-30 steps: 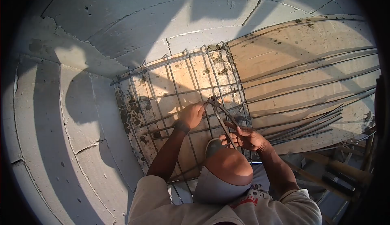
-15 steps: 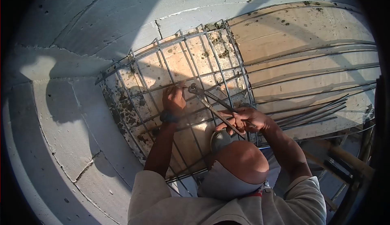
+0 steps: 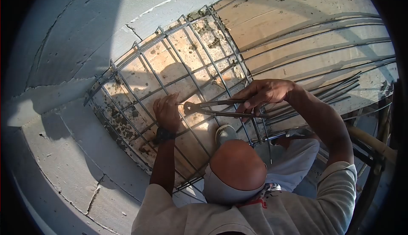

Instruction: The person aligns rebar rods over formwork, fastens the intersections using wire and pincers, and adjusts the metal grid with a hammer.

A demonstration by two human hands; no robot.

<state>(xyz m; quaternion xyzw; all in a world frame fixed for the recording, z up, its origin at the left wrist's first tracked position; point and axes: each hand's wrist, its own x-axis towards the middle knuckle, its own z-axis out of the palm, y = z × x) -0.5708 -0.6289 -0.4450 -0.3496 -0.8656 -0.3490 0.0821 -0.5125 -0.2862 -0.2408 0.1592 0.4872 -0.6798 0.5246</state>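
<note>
My right hand (image 3: 265,95) is closed around the spread handles of long-handled pincers (image 3: 207,111), with some fingers between the handles. The pincers' head points left, toward my left hand (image 3: 167,114), which wears a dark band at the wrist. My left fingers are pinched together just beside the jaws, on what looks like a thin wire (image 3: 181,104). Both hands are above a grid of steel reinforcing bars (image 3: 165,85), near crossing bars. Whether the jaws grip the wire I cannot tell.
Spotted wooden formwork board (image 3: 263,27) lies under the bars. Long rebars (image 3: 314,35) run off to the right, with a bundle of loose bars (image 3: 327,90) below them. Grey block walls (image 3: 72,35) border the left and top. A shoe (image 3: 225,134) rests among the bars.
The pincers have swung from a steep slant to nearly level, and my right hand has moved up. My left hand stays beside the jaws. The view has shifted and turned somewhat.
</note>
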